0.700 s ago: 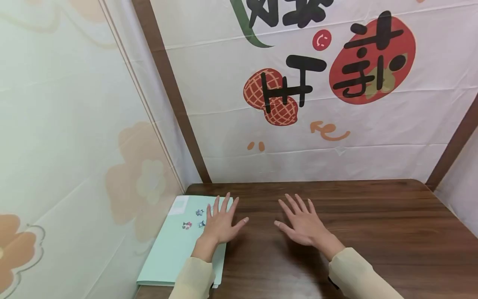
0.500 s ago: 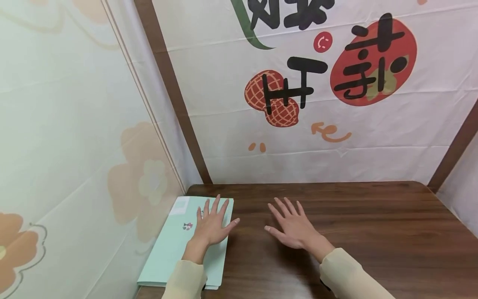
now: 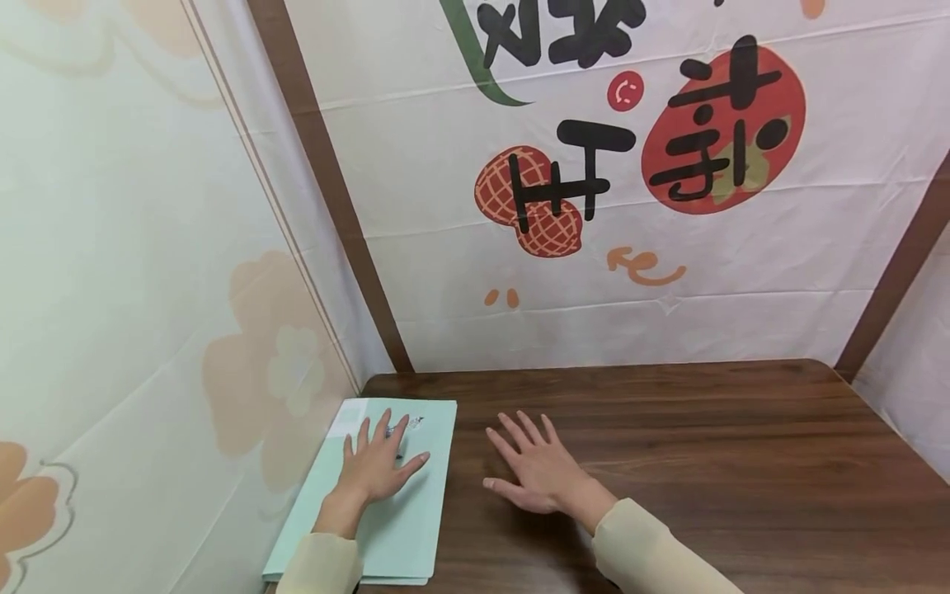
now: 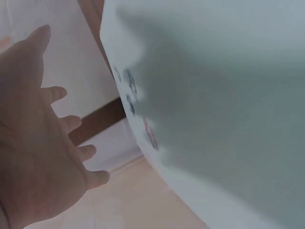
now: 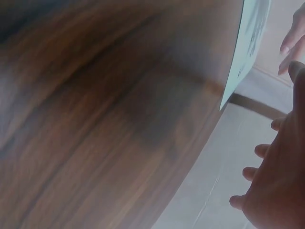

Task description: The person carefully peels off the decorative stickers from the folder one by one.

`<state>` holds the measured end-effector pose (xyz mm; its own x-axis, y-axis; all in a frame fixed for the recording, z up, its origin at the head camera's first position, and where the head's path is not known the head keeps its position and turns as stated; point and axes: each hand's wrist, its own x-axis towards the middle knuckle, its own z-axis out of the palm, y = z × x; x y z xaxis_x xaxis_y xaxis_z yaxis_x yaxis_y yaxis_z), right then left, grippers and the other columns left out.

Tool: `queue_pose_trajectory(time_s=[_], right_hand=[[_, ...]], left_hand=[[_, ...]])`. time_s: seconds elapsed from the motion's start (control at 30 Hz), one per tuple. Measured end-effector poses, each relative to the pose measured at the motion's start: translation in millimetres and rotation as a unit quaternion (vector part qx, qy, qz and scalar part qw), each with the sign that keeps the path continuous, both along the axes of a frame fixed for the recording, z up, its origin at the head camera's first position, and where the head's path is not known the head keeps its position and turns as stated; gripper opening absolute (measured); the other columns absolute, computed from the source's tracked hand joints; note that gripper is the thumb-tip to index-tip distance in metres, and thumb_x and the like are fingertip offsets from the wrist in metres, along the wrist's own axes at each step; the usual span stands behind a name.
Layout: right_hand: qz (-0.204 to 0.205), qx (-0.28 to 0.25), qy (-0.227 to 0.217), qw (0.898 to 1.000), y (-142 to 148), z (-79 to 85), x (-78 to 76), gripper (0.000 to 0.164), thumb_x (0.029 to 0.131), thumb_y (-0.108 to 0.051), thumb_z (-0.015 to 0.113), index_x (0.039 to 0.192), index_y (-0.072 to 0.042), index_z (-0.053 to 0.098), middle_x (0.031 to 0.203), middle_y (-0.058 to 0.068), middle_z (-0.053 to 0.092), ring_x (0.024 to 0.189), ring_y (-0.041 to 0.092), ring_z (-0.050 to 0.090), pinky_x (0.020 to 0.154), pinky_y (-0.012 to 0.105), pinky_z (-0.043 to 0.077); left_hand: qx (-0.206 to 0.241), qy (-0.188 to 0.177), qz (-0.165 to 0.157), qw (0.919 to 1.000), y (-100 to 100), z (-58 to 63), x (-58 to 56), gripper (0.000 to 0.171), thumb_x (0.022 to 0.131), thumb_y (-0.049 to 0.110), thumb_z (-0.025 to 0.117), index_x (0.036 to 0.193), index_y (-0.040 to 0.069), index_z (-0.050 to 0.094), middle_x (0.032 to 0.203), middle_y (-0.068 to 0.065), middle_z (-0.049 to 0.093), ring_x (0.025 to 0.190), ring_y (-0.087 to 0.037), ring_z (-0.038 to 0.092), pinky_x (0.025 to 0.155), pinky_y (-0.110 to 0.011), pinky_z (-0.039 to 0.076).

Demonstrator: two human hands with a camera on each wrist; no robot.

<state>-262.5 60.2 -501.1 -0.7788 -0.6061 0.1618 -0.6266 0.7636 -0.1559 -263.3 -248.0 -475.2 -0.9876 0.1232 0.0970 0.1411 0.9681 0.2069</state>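
A pale mint-green folder point(image 3: 401, 528) lies at the left end of the brown table, with small printed figures and a whitish label near its far edge. Over it hovers my left hand point(image 3: 369, 472), palm down with fingers spread; the left wrist view shows a gap between that hand point(image 4: 38, 138) and the folder point(image 4: 228, 119), where its shadow falls. To the right of the folder, my right hand point(image 3: 545, 474) is held above the bare wood, its fingers also spread and holding nothing. In the right wrist view this hand point(image 5: 279, 171) is apart from the tabletop.
The wood-grain table point(image 3: 705, 462) extends to the right. Behind it hangs a white cloth point(image 3: 445, 256) with large black characters and red prints. A pale flowered cloth wall point(image 3: 148, 330) borders the left side, beside the folder.
Both hands have moved left and slightly nearer in the head view. The left hand has gone from the folder's right edge to over its middle. The folder has stayed in place.
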Motion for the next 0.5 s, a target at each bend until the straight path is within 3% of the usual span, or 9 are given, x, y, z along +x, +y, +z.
queue_pose_trajectory(time_s=[0.23,0.5], right_hand=[[0.020,-0.009,0.007,1.000,-23,-5.3,6.6,0.079,0.101,-0.071,0.035,0.164,-0.025,0.026,0.171,0.007,0.018,0.156,0.036,0.017,0.120,0.067,0.015],[0.049,-0.011,-0.020,0.999,-40,-4.4,9.6,0.078,0.101,-0.066,0.043,0.164,-0.023,0.027,0.171,0.008,0.019,0.155,0.039,0.021,0.120,0.066,0.015]], left_hand=[[0.007,-0.014,0.009,0.9998,-21,-2.7,5.6,0.087,0.092,0.064,0.063,0.156,0.010,0.041,0.164,-0.025,0.027,0.147,-0.059,0.019,0.110,-0.080,0.012],[0.005,-0.034,0.027,0.9991,-41,-1.4,11.0,0.084,0.092,0.058,0.066,0.156,0.009,0.042,0.164,-0.027,0.026,0.147,-0.060,0.018,0.109,-0.081,0.013]])
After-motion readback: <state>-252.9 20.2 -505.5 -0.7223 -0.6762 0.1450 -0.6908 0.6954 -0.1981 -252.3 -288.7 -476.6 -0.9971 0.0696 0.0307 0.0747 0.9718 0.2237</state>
